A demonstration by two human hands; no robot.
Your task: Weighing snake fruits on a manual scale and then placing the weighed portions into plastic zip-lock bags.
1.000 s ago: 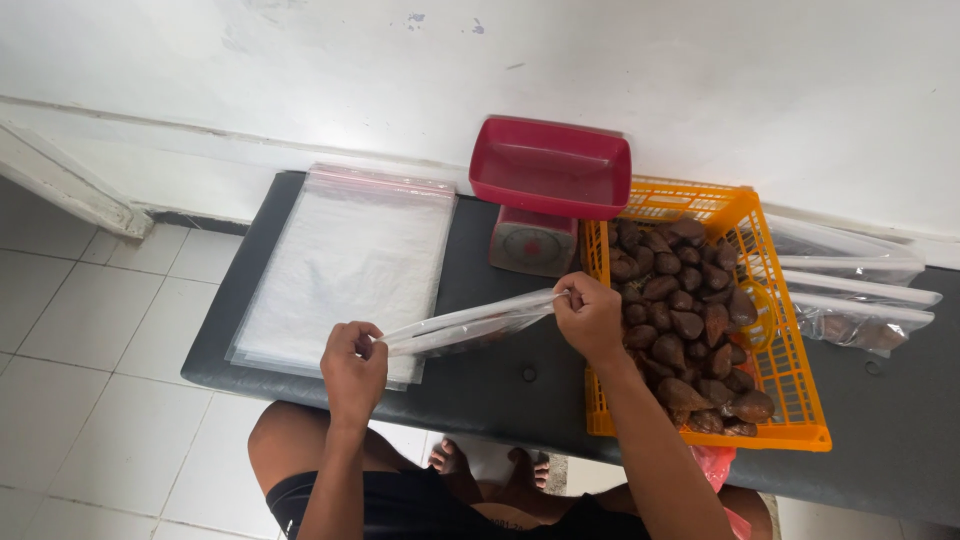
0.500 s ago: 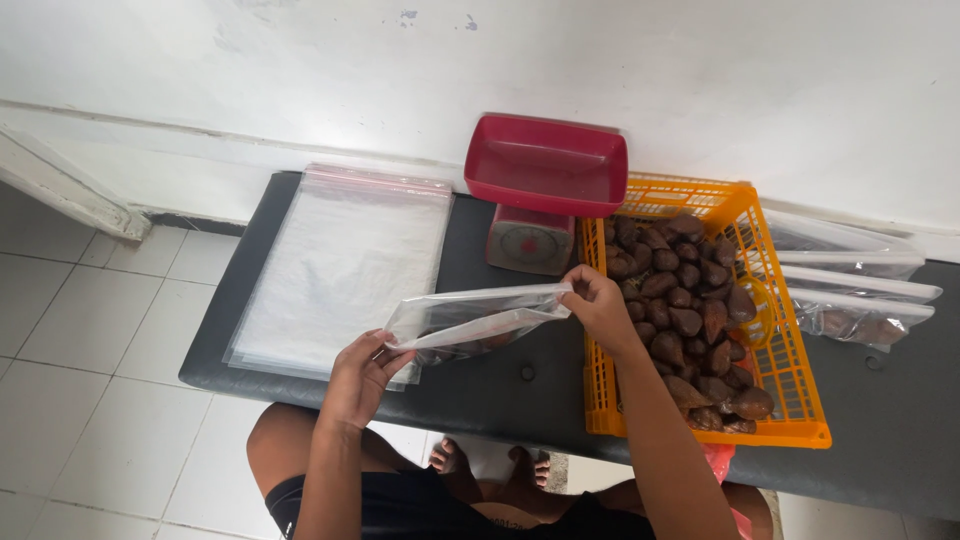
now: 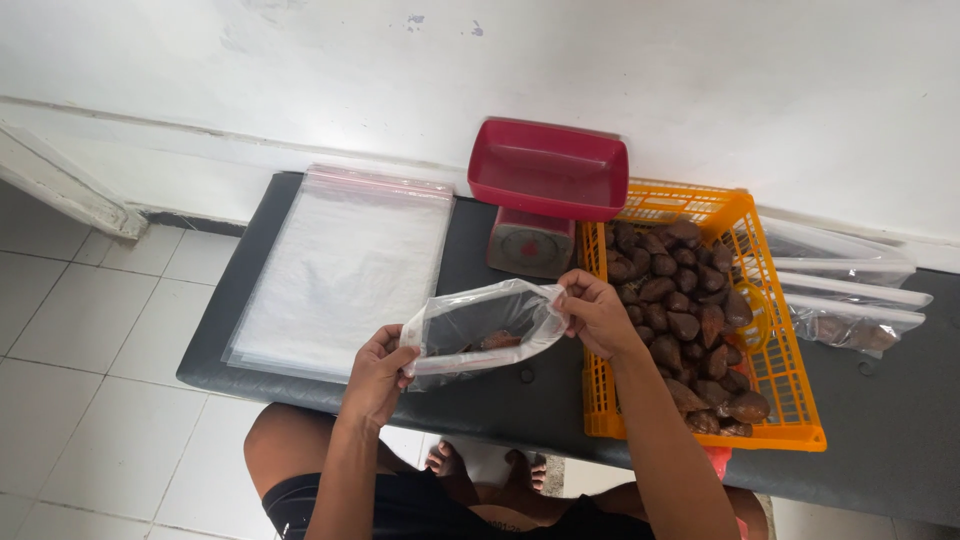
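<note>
My left hand (image 3: 378, 372) and my right hand (image 3: 594, 311) each grip one side of the mouth of a clear plastic bag (image 3: 482, 328), holding it open above the dark table (image 3: 500, 395). A brown fruit lies inside the bag. My right hand is right beside the orange basket (image 3: 790, 425), which is full of brown scaly fruits (image 3: 680, 310).
A stack of flat clear zip bags (image 3: 345, 270) lies on the table's left part. A red kitchen scale (image 3: 545, 190) with a red tray stands behind the basket. Filled clear bags (image 3: 850, 300) lie at the right. White wall behind, tiled floor at left.
The bag was stretched flat between my hands a second ago; its mouth now gapes open, and both hands have drawn closer together.
</note>
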